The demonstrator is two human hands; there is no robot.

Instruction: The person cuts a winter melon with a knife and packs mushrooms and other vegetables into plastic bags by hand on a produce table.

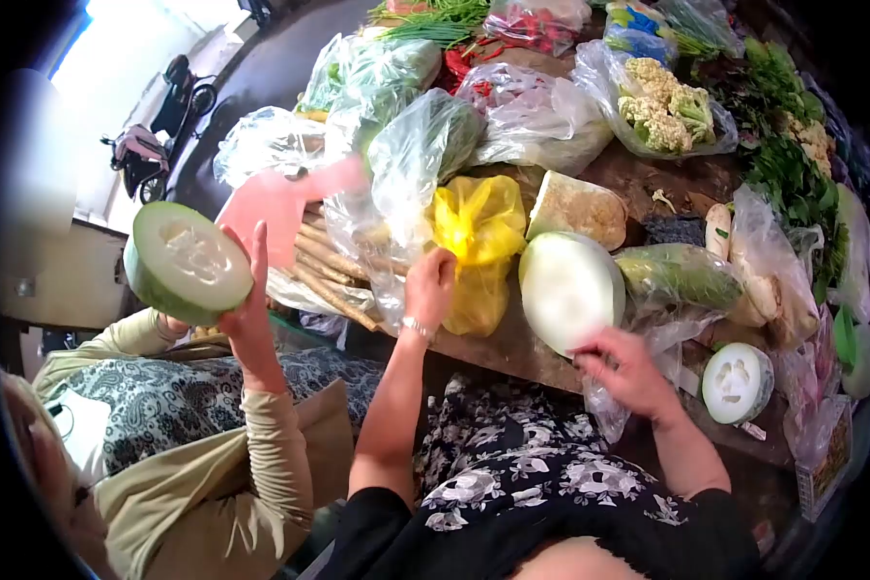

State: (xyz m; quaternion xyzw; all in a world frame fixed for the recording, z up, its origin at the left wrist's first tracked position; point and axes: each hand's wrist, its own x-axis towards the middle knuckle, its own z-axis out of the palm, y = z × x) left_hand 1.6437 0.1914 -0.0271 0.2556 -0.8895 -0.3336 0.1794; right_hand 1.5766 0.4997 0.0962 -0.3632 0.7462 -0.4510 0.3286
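The big white melon piece (565, 285) lies on the brown surface (522, 360), just right of the yellow bag (474, 309). Its pale, flat-looking side faces up, and its long way runs from the near edge of the surface to the far side, with the near end a bit to the right. The right hand (630, 372) is at that near end, with its fingers bent and covering a little of the rim. The hand is blurry, so I can't tell if it grips the melon. The left hand (430, 290) is beside the yellow bag, with its fingers curled in close together. I can't tell if they pinch any plastic. The melon's underside is hidden, and a bright, blurry spot makes its lower part hard to see. The yellow bag hides what is inside it.
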